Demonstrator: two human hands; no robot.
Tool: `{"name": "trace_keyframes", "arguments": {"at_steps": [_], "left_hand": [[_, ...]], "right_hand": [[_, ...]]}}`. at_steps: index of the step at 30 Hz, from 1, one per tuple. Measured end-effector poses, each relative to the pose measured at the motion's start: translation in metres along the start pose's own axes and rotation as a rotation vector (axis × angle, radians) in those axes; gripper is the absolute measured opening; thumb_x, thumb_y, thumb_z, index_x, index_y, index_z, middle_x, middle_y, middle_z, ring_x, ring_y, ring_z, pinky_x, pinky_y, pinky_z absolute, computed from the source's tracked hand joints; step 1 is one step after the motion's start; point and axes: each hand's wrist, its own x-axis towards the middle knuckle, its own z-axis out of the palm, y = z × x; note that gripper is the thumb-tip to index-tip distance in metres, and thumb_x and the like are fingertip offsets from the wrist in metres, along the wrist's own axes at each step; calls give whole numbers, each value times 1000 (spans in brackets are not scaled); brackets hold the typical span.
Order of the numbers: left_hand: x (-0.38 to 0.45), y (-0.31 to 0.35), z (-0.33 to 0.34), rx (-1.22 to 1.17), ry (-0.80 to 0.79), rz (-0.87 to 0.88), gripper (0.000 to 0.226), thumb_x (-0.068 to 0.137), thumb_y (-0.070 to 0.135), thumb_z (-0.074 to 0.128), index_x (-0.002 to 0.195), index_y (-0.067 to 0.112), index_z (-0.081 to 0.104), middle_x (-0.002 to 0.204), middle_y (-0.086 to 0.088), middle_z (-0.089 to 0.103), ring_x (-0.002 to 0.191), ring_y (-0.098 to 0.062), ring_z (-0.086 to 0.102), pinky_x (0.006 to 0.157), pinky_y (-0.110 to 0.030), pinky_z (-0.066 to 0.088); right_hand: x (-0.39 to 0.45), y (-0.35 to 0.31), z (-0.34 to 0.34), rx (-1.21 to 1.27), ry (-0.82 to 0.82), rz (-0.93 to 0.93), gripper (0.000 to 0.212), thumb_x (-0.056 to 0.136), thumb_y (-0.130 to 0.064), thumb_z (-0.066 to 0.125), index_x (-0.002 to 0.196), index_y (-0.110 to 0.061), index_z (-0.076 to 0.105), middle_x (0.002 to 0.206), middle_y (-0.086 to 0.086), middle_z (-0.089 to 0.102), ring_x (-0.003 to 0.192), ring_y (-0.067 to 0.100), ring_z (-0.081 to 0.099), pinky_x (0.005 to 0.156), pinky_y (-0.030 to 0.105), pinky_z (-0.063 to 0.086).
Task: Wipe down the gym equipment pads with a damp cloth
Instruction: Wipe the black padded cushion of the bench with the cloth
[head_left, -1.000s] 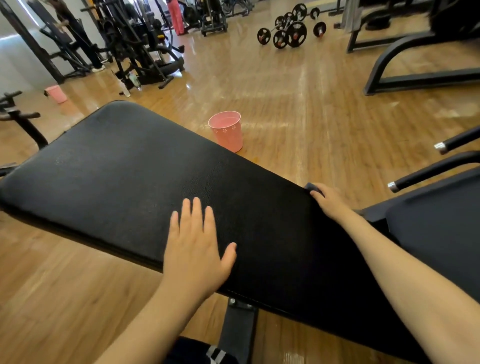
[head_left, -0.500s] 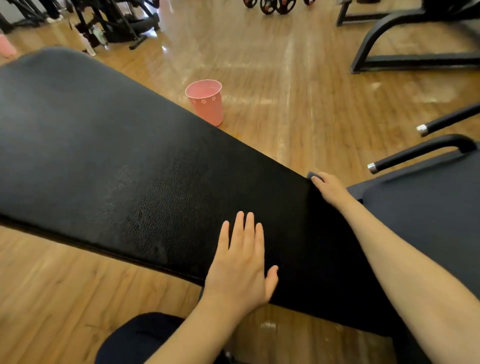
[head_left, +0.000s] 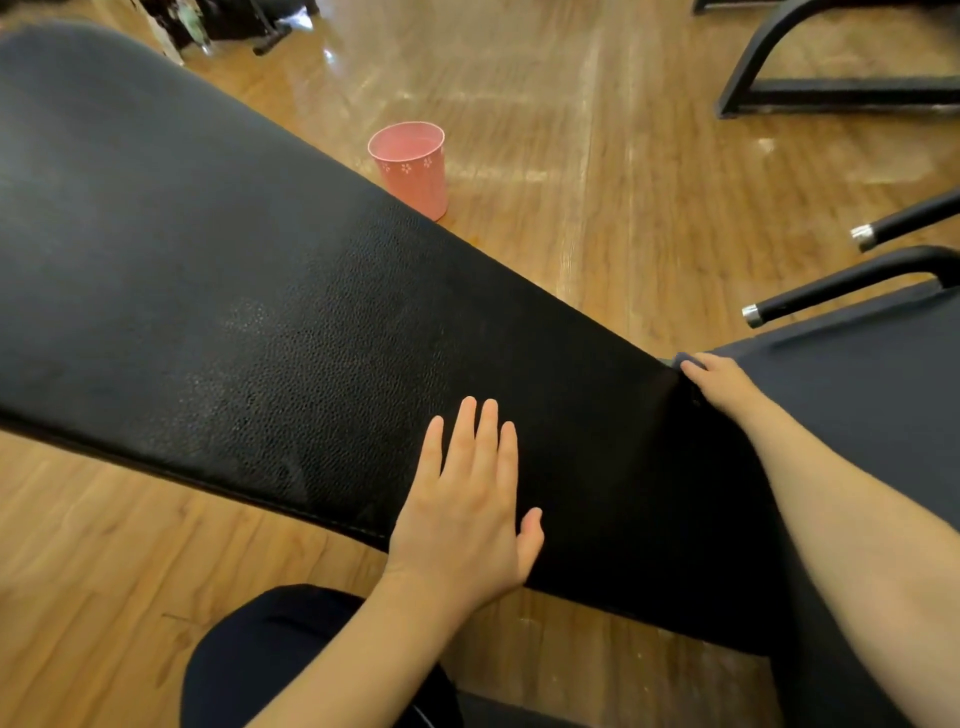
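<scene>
1. Pad (head_left: 311, 322) of the bench runs from 10 to 4 o'clock; damp marks suggest it is partly wiped.
2. Left hand (head_left: 462, 514) lies flat on it, fingers straight.
3. Right hand (head_left: 727, 387) at 3 o'clock presses the cloth (head_left: 684, 358); grip unclear.
4. Seat (head_left: 857, 395) probably remains.

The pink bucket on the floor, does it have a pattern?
Yes: the pink bucket carries small white flowers below its rim, seen in the head view.

Bright, warm indoor light. White glare streaks on glossy wood floor (head_left: 519, 104). Soft sheen on black pad (head_left: 260, 312); far end blurred. Wide-angle bending at frame edges.
</scene>
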Motion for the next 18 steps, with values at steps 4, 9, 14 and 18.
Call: {"name": "trace_keyframes", "arguments": {"at_steps": [4,9,14,18], "left_hand": [[1,0,0,12,18,-2,72,79,47,37,129,-2,55,138,-26,48,132,-40,42,107,-54,24],[-1,-1,-1,12,8,2,72,79,47,37,129,-2,55,138,-25,48,132,-40,42,108,-53,23],[0,0,-1,11,32,-8,71,80,46,37,129,-2,56,138,-25,49,131,-40,43,107,-53,24],[0,1,-2,1,18,-10,71,79,46,38,128,-1,57,137,-25,50,131,-39,44,107,-52,24]], "right_hand": [[5,-15,10,32,-4,-117,29,99,-17,39,114,0,57,103,11,57,105,30,53,77,30,34],[-2,12,6,28,46,-67,31,100,-17,36,118,0,55,115,19,58,108,31,51,78,30,32],[-5,39,-2,27,85,44,31,100,-19,36,122,-4,54,125,20,54,117,35,47,91,37,36],[-1,49,0,24,116,123,29,100,-20,35,108,-1,55,114,24,55,111,38,49,84,36,35]]}}
